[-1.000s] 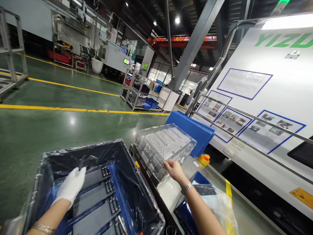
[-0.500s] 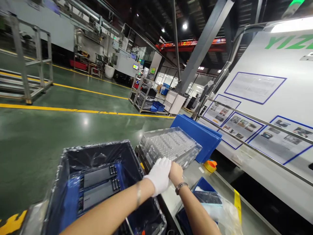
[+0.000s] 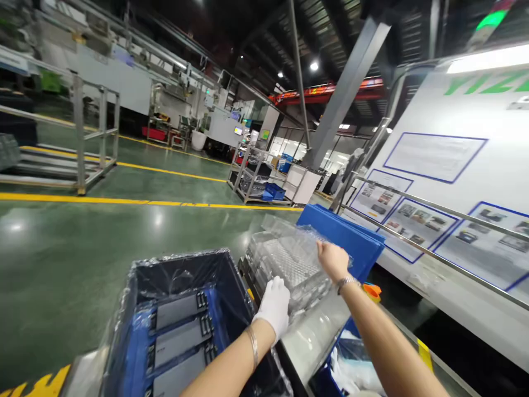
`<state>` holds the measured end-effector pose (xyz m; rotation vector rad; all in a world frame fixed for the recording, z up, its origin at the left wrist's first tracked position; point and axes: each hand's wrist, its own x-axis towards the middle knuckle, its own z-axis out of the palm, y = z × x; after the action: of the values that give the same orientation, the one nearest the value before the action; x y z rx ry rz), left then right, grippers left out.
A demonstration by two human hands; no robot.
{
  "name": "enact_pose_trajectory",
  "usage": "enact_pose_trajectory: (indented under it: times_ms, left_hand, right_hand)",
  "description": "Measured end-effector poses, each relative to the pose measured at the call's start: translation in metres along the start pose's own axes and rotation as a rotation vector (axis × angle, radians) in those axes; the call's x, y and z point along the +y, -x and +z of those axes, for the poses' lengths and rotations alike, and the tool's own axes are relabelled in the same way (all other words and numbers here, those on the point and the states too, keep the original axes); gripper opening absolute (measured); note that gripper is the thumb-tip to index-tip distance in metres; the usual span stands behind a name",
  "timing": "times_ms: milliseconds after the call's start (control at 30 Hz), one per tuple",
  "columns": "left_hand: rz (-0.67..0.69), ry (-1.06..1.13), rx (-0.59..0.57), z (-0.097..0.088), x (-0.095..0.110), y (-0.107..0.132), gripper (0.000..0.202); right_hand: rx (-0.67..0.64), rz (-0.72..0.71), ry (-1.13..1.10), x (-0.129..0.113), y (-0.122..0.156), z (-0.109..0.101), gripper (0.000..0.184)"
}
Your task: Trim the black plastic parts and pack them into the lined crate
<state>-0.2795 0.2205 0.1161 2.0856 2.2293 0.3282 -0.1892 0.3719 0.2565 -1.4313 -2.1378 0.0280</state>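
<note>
The bare right hand point(image 3: 333, 260) has its fingers pinched on the top clear plastic tray point(image 3: 308, 237), lifting its far edge off the tray stack point(image 3: 289, 270). The gloved left hand point(image 3: 275, 303) presses flat, fingers together, on the stack's near edge. The flimsy tray could buckle or drag a second one up. Left of the fingers, one lined blue crate point(image 3: 173, 275) holds four grey parts point(image 3: 179, 309).

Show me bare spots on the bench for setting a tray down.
One bare strip: grey bench top between the clear tray stack and the blue bin. Crowded elsewhere: left hand and right hand on the stack, lined crate beside it, blue sheets behind.
</note>
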Motion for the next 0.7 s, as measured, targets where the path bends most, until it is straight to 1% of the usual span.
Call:
enact_pose_trajectory:
  times_ms: [33,100,167,200,267,300,333,367,400,433,500,600,633,667,700]
  left_hand:
    - [0.009,0.021,0.003,0.000,0.000,0.001,0.073]
    - [0.027,0.065,0.004,-0.001,-0.001,0.001,0.074]
    - [0.054,0.108,0.012,-0.001,-0.004,0.000,0.076]
    - [0.070,0.136,0.024,-0.002,-0.007,-0.001,0.076]
    - [0.096,0.220,0.058,-0.004,-0.014,-0.002,0.075]
    - [0.096,0.278,0.084,-0.006,-0.019,-0.002,0.072]
    - [0.085,0.345,0.114,-0.009,-0.024,-0.001,0.066]
    - [0.066,0.419,0.148,-0.013,-0.028,0.001,0.060]
    - [0.041,0.498,0.184,-0.018,-0.032,0.004,0.053]
    - [0.015,0.583,0.218,-0.022,-0.035,0.008,0.048]
    - [-0.011,0.755,0.268,-0.031,-0.036,0.018,0.042]
    - [-0.015,0.976,0.325,-0.043,-0.032,0.034,0.043]
    - [-0.024,1.023,0.369,-0.048,-0.031,0.039,0.042]
    - [-0.040,1.052,0.439,-0.056,-0.033,0.046,0.040]
    - [-0.063,1.065,0.536,-0.064,-0.038,0.053,0.038]
  right_hand:
    - [0.094,0.021,-0.077,0.003,-0.017,-0.025,0.023]
    - [0.304,0.053,-0.250,0.014,-0.045,-0.083,0.029]
    - [0.530,0.073,-0.449,0.029,-0.060,-0.143,0.039]
    - [0.642,0.082,-0.556,0.037,-0.062,-0.172,0.044]
    - [0.837,0.104,-0.781,0.055,-0.054,-0.223,0.049]
    - [0.911,0.113,-0.893,0.063,-0.045,-0.242,0.050]
    - [0.966,0.121,-1.001,0.072,-0.033,-0.257,0.049]
    - [1.000,0.124,-1.104,0.079,-0.021,-0.268,0.048]
    - [1.012,0.123,-1.202,0.085,-0.007,-0.273,0.048]
    - [1.002,0.116,-1.295,0.090,0.006,-0.274,0.050]
    - [0.925,0.091,-1.465,0.094,0.031,-0.262,0.058]
    - [0.766,0.038,-1.669,0.086,0.059,-0.225,0.066]
    - [0.718,0.025,-1.724,0.080,0.066,-0.211,0.067]
    - [0.674,0.014,-1.772,0.072,0.072,-0.198,0.067]
    - [0.630,0.004,-1.814,0.065,0.077,-0.187,0.067]
